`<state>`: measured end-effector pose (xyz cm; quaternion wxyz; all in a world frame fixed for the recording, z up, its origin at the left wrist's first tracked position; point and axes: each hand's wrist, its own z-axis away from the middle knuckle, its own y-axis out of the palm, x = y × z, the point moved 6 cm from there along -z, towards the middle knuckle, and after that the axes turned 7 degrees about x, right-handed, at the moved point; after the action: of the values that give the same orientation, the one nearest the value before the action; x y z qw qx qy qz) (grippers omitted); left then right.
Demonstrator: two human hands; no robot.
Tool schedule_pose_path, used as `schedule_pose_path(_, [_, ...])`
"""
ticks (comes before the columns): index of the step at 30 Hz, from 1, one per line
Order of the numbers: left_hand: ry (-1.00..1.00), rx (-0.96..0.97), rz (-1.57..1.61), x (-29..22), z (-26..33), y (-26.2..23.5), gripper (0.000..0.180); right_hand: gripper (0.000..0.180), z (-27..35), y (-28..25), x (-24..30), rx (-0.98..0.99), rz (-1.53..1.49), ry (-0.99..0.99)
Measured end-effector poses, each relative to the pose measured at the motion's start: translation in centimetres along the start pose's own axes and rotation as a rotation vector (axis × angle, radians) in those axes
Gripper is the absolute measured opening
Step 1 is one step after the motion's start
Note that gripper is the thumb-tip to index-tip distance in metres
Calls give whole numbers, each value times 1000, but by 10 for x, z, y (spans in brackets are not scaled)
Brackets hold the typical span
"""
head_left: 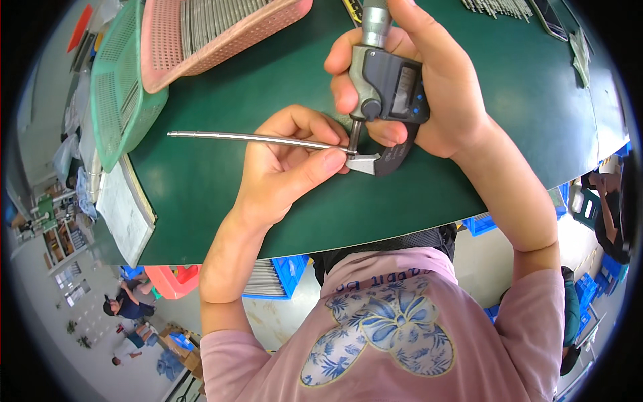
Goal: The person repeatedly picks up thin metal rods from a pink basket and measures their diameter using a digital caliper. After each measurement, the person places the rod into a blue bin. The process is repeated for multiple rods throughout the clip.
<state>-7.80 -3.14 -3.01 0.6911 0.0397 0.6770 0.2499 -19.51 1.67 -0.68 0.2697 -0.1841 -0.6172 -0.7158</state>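
A thin, shiny metal rod [231,137] lies pinched between the thumb and fingers of my left hand [284,157], pointing out to the left. Its right end sits in the jaw gap of a digital micrometer [390,87], between the spindle and the pale anvil. My right hand [449,87] is wrapped round the micrometer, fingers about its frame and thumb up by the silver thimble [376,23]. The small display faces up. Whether both jaw faces touch the rod end is too small to tell.
On the green table [201,201], a pink basket [157,63] of metal rods stands far left, partly over a green basket [110,100]. A paper pad [127,214] lies at the left edge. More rods [499,7] and a phone [549,17] lie far right. Other people are in the background.
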Motion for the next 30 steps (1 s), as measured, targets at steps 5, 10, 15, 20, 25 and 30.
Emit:
schedule_pose_path(5, [29,44,-8,-2,-1,1,14,70,-5,-10,-6,130,-172,18])
schedule_pose_path(10, [54,47,22,-3,-2,1,13,70,-5,-8,-4,112,-124,19])
schedule_pose_path(15, [38,49,20,-3,0,0,13,70,-3,-5,-4,78,-203,53])
schedule_pose_path(20, [40,70,12,-2,-2,2,13,69,-2,-9,-8,122,-200,55])
schedule_pose_path(25, [13,36,21,-5,-1,3,15,69,-3,-5,0,51,-57,27])
schedule_pose_path(30, [-18,16,34,-3,-2,1,18,69,-1,-6,0,21,38,-14])
